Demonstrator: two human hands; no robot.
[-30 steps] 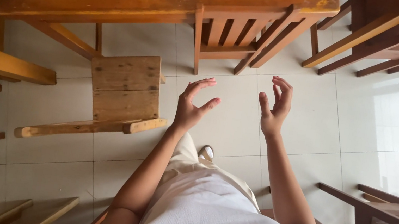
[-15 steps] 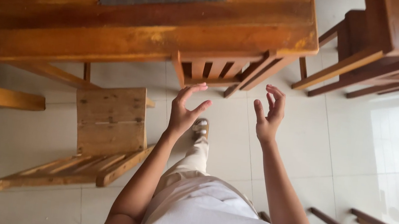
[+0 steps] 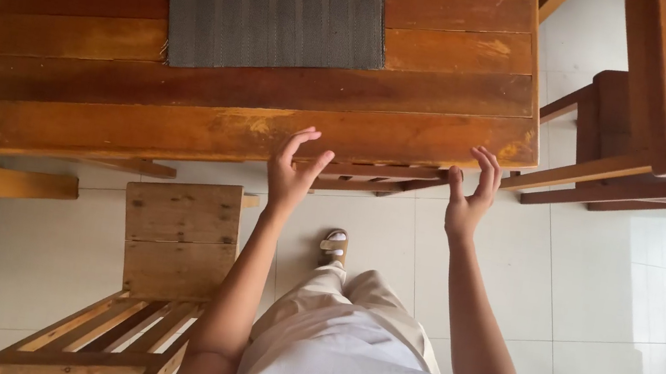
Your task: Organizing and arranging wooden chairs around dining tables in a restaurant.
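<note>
Worn wooden table [image 3: 211,120], orange-brown planks with scuffed pale patches (grey woven mat [image 3: 277,4] lying on top). Left hand [image 3: 293,174] and right hand [image 3: 470,200] at its near edge, fingers spread, holding nothing.

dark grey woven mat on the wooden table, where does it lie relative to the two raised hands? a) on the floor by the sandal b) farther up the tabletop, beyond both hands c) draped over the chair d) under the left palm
b: the dark grey woven mat lies flat farther in on the brown wooden table, while the left hand and right hand hang open and empty at its near edge.
</note>
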